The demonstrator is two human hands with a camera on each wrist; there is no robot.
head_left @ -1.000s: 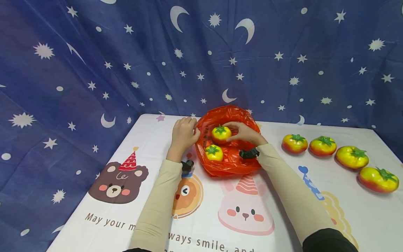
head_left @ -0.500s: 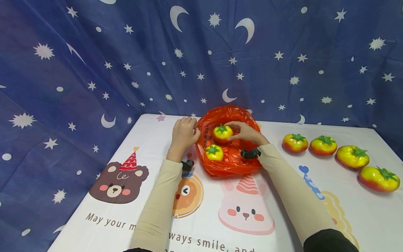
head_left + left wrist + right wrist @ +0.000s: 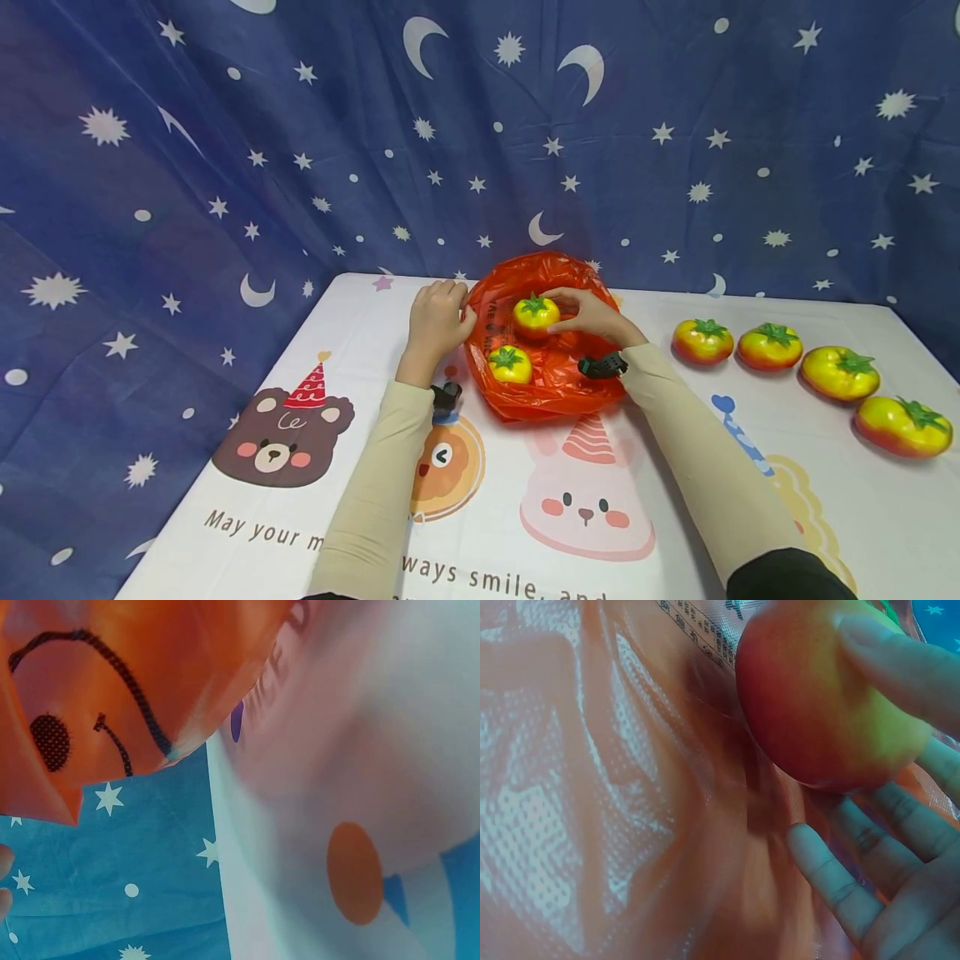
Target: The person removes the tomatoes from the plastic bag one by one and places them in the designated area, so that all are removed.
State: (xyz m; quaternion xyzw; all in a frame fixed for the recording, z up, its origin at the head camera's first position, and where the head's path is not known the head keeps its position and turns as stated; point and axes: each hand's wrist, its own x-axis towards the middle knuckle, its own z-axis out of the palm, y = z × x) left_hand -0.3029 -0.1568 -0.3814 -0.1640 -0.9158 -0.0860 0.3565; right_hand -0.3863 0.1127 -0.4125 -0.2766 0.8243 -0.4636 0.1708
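In the head view, a red plastic bag lies with its mouth spread wide. My left hand grips the left side of its rim; the fingertips are mostly hidden there. Inside the bag's mouth, my right hand holds a yellow-red tomato with a green leafy top. Thumb and fingers wrap its right side, and the right wrist view shows the thumb pressed on the tomato. A second tomato rests in the bag, nearer the front. The left wrist view shows the bag with black print.
To the right, several more tomatoes stand in a slanting row on the white printed tablecloth. Behind the table hangs a blue curtain with stars and moons. Black straps sit at both wrists.
My right hand has shifted slightly right with the tomato in its grip, away from the bag's left side. My left hand stays at the rim.
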